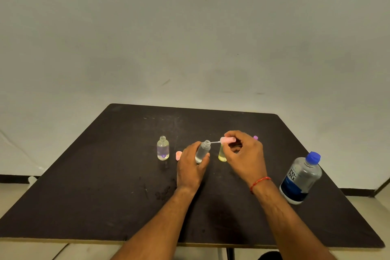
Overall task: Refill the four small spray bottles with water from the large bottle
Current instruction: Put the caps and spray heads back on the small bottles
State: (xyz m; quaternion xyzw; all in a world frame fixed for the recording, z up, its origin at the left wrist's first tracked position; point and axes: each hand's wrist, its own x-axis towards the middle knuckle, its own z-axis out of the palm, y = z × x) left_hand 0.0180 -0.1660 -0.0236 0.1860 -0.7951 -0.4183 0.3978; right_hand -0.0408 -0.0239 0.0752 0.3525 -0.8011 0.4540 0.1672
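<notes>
My left hand (191,167) grips a small clear spray bottle (203,151), tilted with its open neck toward the right. My right hand (244,154) pinches a pink spray top (228,139) whose thin tube points at that neck. A yellowish small bottle (222,154) stands just behind my right hand, partly hidden. Another small clear bottle (163,148) stands uncapped to the left. The large water bottle (300,178) with a blue cap stands at the right, apart from both hands.
A pink cap (178,155) lies on the dark table (105,186) between the left bottle and my left hand. A purple piece (255,137) shows behind my right hand. A pale wall rises past the table's far edge.
</notes>
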